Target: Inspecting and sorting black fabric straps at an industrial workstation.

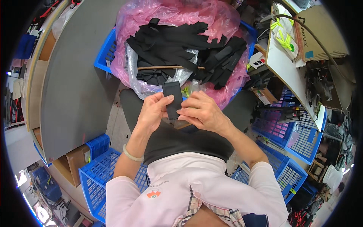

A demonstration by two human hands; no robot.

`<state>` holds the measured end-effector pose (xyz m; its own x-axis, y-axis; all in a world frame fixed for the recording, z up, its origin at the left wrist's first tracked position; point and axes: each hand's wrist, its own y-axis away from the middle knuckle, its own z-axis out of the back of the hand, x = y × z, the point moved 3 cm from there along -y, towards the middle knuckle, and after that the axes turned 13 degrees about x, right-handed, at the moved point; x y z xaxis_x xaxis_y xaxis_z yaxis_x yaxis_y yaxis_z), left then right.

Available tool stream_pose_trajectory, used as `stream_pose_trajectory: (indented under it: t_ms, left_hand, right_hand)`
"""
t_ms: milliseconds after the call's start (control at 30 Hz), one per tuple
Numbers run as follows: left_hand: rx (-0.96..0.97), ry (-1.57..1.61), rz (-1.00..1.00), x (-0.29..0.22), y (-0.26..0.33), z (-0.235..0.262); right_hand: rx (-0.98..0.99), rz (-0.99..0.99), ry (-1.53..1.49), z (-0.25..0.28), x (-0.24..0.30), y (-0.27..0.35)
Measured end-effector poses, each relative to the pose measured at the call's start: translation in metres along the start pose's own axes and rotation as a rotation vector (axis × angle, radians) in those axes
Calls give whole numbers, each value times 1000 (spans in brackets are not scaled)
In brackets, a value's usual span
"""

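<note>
While both forearms are reaching up from the lower part of the frame, the left hand and the right hand are meeting near the centre around a flat black piece. This piece is standing roughly lengthwise up the frame, its top tilting slightly to the left, just below the middle of a heap of black strips. The left hand is gripping it from the left, its thumb pressing on the face of the piece, and the right hand is pinching its lower right edge between thumb and fingers (the exact contact under the fingertips is staying hidden). On the left wrist a pale bangle is showing.

Across the upper centre, the strips are lying in a pink plastic liner, which is draping over the rim of a blue crate. A thin brown stick is crossing the heap. A grey tabletop is filling the upper left, and a blue basket is sitting at lower left. At upper right, yellow-green cords are lying on a white board, and a cardboard box is resting beside them.
</note>
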<state>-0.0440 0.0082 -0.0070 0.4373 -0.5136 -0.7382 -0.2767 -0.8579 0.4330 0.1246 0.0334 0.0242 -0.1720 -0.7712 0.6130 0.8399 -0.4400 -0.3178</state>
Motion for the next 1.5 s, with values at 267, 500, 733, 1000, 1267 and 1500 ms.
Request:
stream_pose_trajectory:
  t_ms: [267,500,733,1000,1267,1500]
  left_hand:
    - [45,77,72,3,6,-4]
    - [165,159,-32,-2,5,-8]
    - [184,198,-75,0,2,-6]
    - [198,131,-131,2,3,-1]
    - [171,169,-67,-11,4,-25]
    - [-60,-647,-451,2,16,-43]
  right_hand:
    - [-15,144,133,-1,16,2]
    - [-190,96,171,-1,12,6]
    - [-234,94,211,2,12,5]
    - [-261,101,235,-3,13,3]
    - [-346,-3,73,5,10,6]
    - [-479,-580,-739,-3,-9,16]
